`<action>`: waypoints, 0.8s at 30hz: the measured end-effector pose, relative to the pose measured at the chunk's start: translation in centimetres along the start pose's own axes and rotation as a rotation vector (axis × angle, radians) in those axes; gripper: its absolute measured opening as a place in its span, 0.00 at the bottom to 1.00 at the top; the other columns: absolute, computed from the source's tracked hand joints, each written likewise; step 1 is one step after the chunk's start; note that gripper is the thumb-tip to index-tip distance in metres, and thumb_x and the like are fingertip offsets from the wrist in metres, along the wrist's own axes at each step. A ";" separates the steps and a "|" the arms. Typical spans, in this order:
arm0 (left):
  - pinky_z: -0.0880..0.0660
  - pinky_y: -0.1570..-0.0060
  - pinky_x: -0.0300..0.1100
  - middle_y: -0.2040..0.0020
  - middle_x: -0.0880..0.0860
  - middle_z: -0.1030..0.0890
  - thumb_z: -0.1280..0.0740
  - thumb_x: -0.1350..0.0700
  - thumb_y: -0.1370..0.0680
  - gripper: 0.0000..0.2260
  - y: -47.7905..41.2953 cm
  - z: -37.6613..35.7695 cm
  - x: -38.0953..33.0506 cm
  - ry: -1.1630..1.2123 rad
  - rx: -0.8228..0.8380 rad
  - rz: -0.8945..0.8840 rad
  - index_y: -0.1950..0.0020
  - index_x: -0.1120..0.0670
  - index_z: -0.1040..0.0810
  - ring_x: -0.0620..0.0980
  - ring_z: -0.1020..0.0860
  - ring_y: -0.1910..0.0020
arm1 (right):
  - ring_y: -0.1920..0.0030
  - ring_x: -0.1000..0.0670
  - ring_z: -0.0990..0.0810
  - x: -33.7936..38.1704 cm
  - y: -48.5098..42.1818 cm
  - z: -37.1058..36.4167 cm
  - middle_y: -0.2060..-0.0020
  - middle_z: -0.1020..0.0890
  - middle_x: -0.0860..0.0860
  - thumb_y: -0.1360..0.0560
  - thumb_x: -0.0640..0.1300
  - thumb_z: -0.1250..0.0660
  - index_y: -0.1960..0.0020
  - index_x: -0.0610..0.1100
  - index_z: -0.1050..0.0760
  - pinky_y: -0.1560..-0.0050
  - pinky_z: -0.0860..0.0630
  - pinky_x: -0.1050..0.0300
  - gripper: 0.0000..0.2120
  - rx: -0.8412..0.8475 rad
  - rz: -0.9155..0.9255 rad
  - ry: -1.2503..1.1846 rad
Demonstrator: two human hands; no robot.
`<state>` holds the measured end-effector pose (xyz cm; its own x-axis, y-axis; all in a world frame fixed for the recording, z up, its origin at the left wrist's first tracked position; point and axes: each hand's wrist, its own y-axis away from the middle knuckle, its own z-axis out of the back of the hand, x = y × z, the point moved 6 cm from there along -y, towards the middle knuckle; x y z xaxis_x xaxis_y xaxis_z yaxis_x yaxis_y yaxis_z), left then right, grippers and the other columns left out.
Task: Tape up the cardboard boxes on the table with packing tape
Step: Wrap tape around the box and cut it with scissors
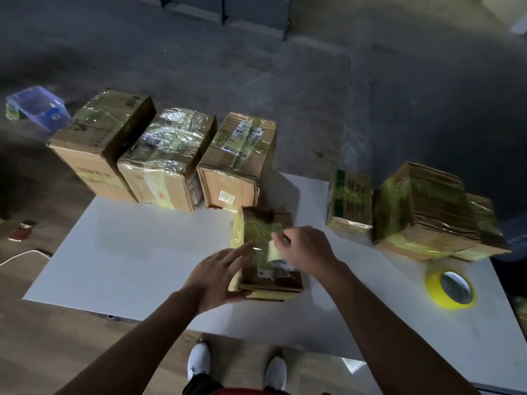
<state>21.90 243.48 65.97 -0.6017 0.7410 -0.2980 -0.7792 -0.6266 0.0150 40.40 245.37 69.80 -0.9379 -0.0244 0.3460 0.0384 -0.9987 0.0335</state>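
- My left hand (pixel 219 277) has its fingers straight and spread, laid against the left side of the small box (pixel 273 283), with the thumb at its near corner.
- My right hand (pixel 305 249) pinches a loose tape strip (pixel 274 251) above the top of the box, fingertips closed on it.
- The small box lies flat near the middle of the white desk (pixel 128 252), partly wrapped in yellowish tape.
- The yellow tape roll (pixel 450 289) lies flat on the desk to the right, well apart from both hands.
- Three taped boxes (pixel 168 155) stand in a row at the far left edge.
- Two more boxes (pixel 422 212) sit far right.
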 end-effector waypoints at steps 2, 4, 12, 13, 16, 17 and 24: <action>0.25 0.42 0.58 0.32 0.56 0.25 0.24 0.37 0.38 0.37 -0.1 0.1 0.4 -0.099 -0.021 0.030 0.36 0.52 0.33 0.60 0.23 0.38 | 0.76 0.52 0.33 0.7 0.0 -0.6 0.76 0.31 0.50 0.21 0.57 0.42 0.68 0.46 0.34 0.73 0.38 0.58 0.21 0.016 0.034 -0.118; 0.30 0.38 0.63 0.32 0.58 0.25 0.24 0.36 0.39 0.44 -0.2 0.0 0.2 -0.153 -0.037 0.041 0.31 0.57 0.33 0.62 0.26 0.34 | 0.72 0.52 0.27 0.4 0.3 -1.4 0.72 0.25 0.49 0.21 0.57 0.41 0.64 0.46 0.30 0.70 0.31 0.58 0.18 0.067 -0.009 -0.304; 0.29 0.36 0.58 0.24 0.62 0.39 0.25 0.37 0.35 0.49 -0.7 -1.9 -0.8 -0.205 0.041 0.097 0.24 0.63 0.40 0.62 0.40 0.25 | 0.72 0.54 0.27 -0.4 0.8 -2.2 0.70 0.22 0.47 0.23 0.61 0.38 0.61 0.47 0.26 0.70 0.30 0.62 0.18 0.132 -0.072 -0.514; 0.29 0.36 0.58 0.24 0.62 0.40 0.26 0.37 0.34 0.49 -0.7 -2.1 -0.6 -0.218 0.060 0.100 0.24 0.63 0.40 0.61 0.41 0.25 | 0.73 0.53 0.27 -0.5 0.7 -2.0 0.71 0.22 0.46 0.23 0.60 0.38 0.63 0.45 0.26 0.70 0.31 0.61 0.20 0.129 -0.063 -0.486; 0.29 0.36 0.59 0.24 0.62 0.41 0.28 0.37 0.32 0.47 -0.6 -2.4 -0.4 -0.270 0.062 0.098 0.24 0.63 0.40 0.60 0.41 0.25 | 0.77 0.54 0.37 -0.8 0.6 -0.3 0.78 0.33 0.51 0.23 0.54 0.34 0.70 0.47 0.35 0.75 0.40 0.61 0.21 0.006 0.034 -0.246; 0.28 0.37 0.59 0.24 0.62 0.40 0.28 0.37 0.32 0.46 -0.7 -2.4 -0.4 -0.276 0.067 0.108 0.24 0.63 0.40 0.60 0.41 0.25 | 0.78 0.55 0.41 -1.2 0.5 0.4 0.79 0.37 0.54 0.24 0.53 0.33 0.72 0.48 0.39 0.76 0.43 0.61 0.23 -0.035 0.043 -0.144; 0.55 0.26 0.62 0.22 0.65 0.52 0.37 0.42 0.24 0.41 -2.6 -3.0 -2.8 -0.244 0.116 0.147 0.22 0.63 0.53 0.63 0.55 0.23 | 0.78 0.53 0.37 -1.3 0.1 0.3 0.78 0.35 0.53 0.23 0.56 0.38 0.72 0.46 0.38 0.74 0.40 0.61 0.23 0.037 -0.057 0.051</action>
<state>26.13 242.25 63.92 -0.7229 0.6894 -0.0468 -0.6871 -0.7100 0.1543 41.75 245.28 69.60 -0.9552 0.0287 0.2945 -0.0033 -0.9962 0.0866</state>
